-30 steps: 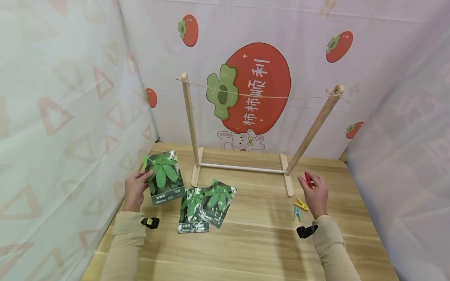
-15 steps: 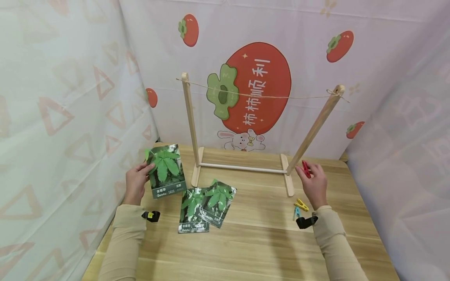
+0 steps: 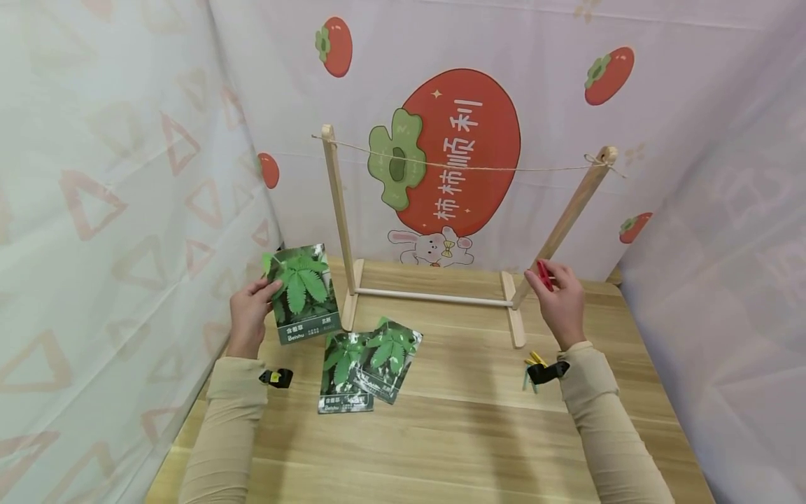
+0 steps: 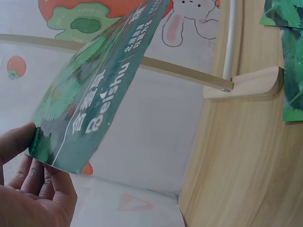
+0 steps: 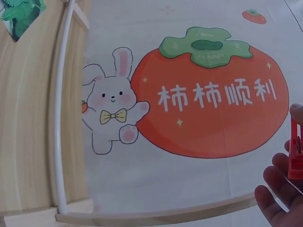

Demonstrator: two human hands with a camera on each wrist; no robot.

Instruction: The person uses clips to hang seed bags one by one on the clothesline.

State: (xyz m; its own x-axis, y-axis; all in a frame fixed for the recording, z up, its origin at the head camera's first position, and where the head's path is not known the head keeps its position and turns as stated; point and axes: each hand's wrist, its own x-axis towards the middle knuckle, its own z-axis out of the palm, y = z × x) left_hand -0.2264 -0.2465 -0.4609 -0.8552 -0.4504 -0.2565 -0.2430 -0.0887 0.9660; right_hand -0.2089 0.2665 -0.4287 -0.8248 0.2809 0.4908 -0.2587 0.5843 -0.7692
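Observation:
My left hand (image 3: pixel 249 315) pinches a glossy dark green seed packet (image 3: pixel 308 297) by its left edge, raised beside the left post. A green leaf and white lettering show on its front; the left wrist view has it tilted, thumb on the printed face. Two similar packets lie on the table, the right-hand packet (image 3: pixel 392 353) overlapping the left-hand packet (image 3: pixel 336 392). Close to the right post, my right hand (image 3: pixel 560 304) holds a red clothespin (image 3: pixel 544 275) between thumb and fingers. That red clothespin (image 5: pixel 296 158) is partly cut off at the right wrist view's edge.
A wooden stand has a left post (image 3: pixel 340 210), a right post (image 3: pixel 567 220) and a white bottom rod (image 3: pixel 434 297). Twine (image 3: pixel 491 169) runs between the post tops. Below my right hand lie a yellow clothespin (image 3: pixel 537 358) and a blue clothespin (image 3: pixel 525 379), partly covered by the wrist camera.
My left hand has lifted the packet up and slightly right. The right hand has carried the red clothespin upward, over the right post's lower part in the head view.

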